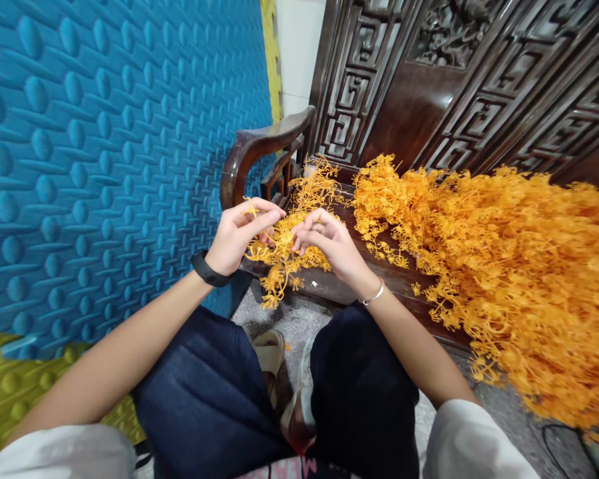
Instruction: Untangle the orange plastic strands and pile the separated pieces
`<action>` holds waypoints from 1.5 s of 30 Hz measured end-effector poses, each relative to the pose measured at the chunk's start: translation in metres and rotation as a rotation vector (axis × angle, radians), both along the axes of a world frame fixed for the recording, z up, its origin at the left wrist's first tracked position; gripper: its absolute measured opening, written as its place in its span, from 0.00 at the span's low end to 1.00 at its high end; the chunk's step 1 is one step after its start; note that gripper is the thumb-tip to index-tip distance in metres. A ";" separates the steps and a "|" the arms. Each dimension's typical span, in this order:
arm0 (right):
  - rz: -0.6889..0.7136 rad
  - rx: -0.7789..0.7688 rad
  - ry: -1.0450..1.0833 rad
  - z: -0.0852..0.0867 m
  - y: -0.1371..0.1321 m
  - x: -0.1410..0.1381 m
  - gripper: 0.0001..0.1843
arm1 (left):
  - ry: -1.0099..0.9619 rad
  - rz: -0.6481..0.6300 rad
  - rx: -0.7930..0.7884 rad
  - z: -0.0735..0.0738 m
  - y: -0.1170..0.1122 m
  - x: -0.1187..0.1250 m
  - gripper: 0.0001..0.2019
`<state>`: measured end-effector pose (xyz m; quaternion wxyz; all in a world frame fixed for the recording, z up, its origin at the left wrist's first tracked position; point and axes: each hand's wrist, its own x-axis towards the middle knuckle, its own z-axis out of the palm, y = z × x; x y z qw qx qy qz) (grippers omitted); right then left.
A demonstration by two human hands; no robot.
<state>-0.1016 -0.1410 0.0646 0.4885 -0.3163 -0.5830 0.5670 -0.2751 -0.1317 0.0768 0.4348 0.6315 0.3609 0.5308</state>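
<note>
My left hand (240, 233), with a black band at the wrist, is closed round a yellow-orange plastic flower sprig (275, 283). Thin strands of it poke out between the fingers, and its branched blossoms hang below. Close to its right, my right hand (327, 243) has thumb and fingers curled together at the sprig's edge. What its fingertips grip, if anything, is hidden. Behind both hands, a smaller heap of orange plastic sprigs (317, 189) lies on the dark wooden bench (379, 269).
A large pile of orange plastic sprigs (544, 266) covers the bench's right side and spills over its front edge. The curved armrest (259, 143) rises behind my left hand. A carved backrest (409, 106) stands behind. Blue foam matting (104, 146) fills the left.
</note>
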 end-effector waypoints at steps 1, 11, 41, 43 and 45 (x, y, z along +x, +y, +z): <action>0.012 -0.009 -0.013 -0.001 0.000 0.000 0.12 | 0.015 -0.005 0.006 0.000 0.000 0.000 0.09; -0.038 -0.021 -0.027 -0.005 0.004 0.001 0.10 | 0.182 -0.156 0.086 -0.005 -0.002 -0.001 0.15; 0.003 -0.060 -0.078 -0.005 0.008 0.013 0.16 | 0.192 -0.345 -0.095 -0.004 -0.001 0.003 0.17; 0.016 -0.065 -0.102 -0.005 0.008 0.014 0.18 | 0.159 -0.352 -0.148 -0.006 -0.001 0.003 0.18; 0.022 -0.051 -0.108 -0.004 0.008 0.014 0.16 | 0.140 -0.354 -0.186 -0.007 -0.002 0.003 0.20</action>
